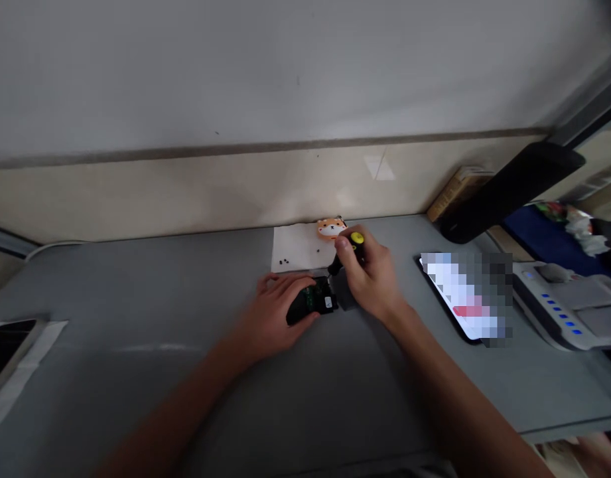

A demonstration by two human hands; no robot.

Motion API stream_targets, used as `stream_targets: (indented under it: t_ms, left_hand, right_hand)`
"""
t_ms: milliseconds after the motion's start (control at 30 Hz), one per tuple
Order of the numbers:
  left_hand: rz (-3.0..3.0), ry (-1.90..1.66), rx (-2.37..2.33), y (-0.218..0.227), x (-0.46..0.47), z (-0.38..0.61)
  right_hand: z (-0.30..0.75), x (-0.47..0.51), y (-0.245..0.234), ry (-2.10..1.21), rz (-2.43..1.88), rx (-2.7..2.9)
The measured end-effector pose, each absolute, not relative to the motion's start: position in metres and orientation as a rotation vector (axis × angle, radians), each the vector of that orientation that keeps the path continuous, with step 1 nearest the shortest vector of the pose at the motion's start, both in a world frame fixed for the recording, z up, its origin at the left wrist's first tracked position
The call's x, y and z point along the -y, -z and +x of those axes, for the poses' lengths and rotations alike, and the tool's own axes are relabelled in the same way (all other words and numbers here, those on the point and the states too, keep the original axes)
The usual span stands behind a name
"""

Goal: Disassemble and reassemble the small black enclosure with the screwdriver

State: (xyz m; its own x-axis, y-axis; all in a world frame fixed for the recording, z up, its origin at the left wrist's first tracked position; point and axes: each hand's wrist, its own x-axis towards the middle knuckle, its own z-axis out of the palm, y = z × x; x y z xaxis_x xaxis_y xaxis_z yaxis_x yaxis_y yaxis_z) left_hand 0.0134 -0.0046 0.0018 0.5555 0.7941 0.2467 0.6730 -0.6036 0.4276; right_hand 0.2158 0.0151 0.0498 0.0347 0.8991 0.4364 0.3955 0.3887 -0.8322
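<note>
My left hand (278, 312) grips a small dark device with a green circuit board (310, 300) and a white label, holding it down on the grey table. In my right hand (372, 275) is a black and yellow screwdriver (357, 240), its fingers wrapped round the handle. The screwdriver slants down, its tip at the upper right corner of the device; whether it sits on a screw is too small to tell. Behind the device lies a white sheet of paper (298, 245) with several tiny dark screws (284, 261) and an orange animal-face item (331, 229).
To the right lies a lit phone (449, 292), partly blurred out, beside a white device with blue lights (558, 305). A black cylinder (509, 192) stands near the wall at the back right. A dark-screened item (9, 345) lies on white paper at the left edge.
</note>
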Motion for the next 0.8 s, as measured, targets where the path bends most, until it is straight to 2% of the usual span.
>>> stream_targets:
  t_ms: [500, 800]
  left_hand:
    - [2.570, -0.628, -1.233, -0.002, 0.006, 0.013]
    - [2.581, -0.800, -1.392, -0.012, -0.004, -0.003]
  right_hand:
    - [0.215, -0.011, -0.054, -0.558, -1.195, 1.570]
    - [0.215, -0.011, -0.054, -0.551, -1.139, 1.510]
